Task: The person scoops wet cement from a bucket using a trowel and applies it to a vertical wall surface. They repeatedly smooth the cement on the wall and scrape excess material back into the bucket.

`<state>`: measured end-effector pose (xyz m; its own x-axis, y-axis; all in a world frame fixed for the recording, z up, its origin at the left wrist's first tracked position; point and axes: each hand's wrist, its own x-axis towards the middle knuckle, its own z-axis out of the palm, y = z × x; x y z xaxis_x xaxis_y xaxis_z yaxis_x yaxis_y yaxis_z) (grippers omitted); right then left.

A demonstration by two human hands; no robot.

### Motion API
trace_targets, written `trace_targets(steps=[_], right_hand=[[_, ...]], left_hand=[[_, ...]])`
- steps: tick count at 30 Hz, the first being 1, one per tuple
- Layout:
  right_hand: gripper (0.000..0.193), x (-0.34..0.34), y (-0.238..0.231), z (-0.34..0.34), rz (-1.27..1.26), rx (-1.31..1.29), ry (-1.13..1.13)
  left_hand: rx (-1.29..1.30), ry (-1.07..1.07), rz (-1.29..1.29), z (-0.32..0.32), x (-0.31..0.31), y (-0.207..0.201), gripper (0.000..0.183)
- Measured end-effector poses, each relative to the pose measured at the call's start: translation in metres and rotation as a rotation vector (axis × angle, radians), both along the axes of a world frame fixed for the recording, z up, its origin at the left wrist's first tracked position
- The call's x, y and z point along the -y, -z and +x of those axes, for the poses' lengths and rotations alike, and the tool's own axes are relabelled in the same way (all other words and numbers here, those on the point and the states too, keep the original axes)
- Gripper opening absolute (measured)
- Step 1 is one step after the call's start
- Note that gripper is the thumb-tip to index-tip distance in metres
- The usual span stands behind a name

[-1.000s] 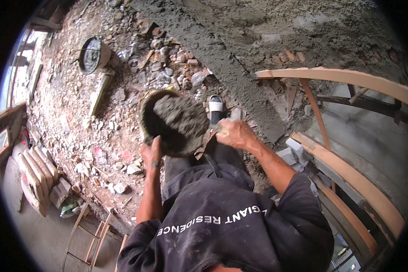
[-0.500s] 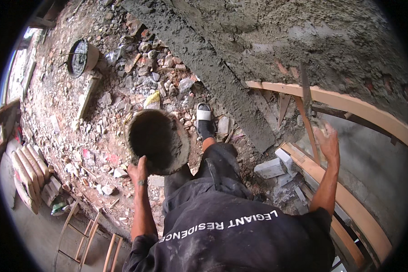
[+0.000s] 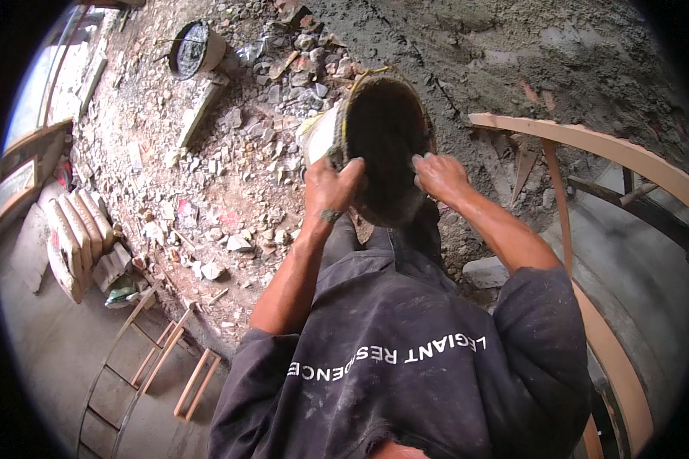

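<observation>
A mortar-smeared bucket point(image 3: 331, 136) is tilted in front of me, its dark mouth turned toward me. Inside it is deep shadow, so how much it holds is hard to tell. My left hand point(image 3: 334, 183) is closed on the left side of the rim, thumb at the edge. On the opposite side, my right hand point(image 3: 442, 176) grips the rim with bent fingers. Behind the bucket a band of rough wet mortar point(image 3: 467, 69) spreads to the upper right.
Rubble point(image 3: 245, 153) covers the ground to the left. A second bucket point(image 3: 198, 50) with grey contents stands there, near a wooden board point(image 3: 204, 111). Stacked sacks point(image 3: 77, 229) and a ladder-like frame point(image 3: 123, 367) lie at left. Curved-looking timber point(image 3: 597, 145) borders the right.
The bucket has moved up and right and tipped further. My right hand has come from the timber at right onto its rim. A long grey blade-like piece near that hand is out of sight.
</observation>
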<state>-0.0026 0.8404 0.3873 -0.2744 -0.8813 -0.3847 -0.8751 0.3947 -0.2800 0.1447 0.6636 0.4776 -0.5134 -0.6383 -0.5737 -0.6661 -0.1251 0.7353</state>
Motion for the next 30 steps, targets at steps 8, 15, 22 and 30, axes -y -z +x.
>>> trace_targets(steps=[8,15,22,30], right_hand=[[0.027,0.014,-0.02,0.062,0.024,0.593,0.359],[0.026,0.017,-0.009,0.045,-0.171,0.39,0.368],[0.035,0.043,-0.06,-0.002,-0.078,0.671,0.268],[0.033,-0.057,0.019,-0.197,0.114,0.59,1.077]], left_hand=[[0.105,-0.002,-0.149,0.054,0.027,0.021,0.037],[0.153,-0.149,-0.057,0.087,0.048,0.034,0.032],[0.261,-0.27,-0.124,0.114,0.047,0.055,0.033],[0.302,-0.328,-0.035,0.117,0.036,0.095,0.035]])
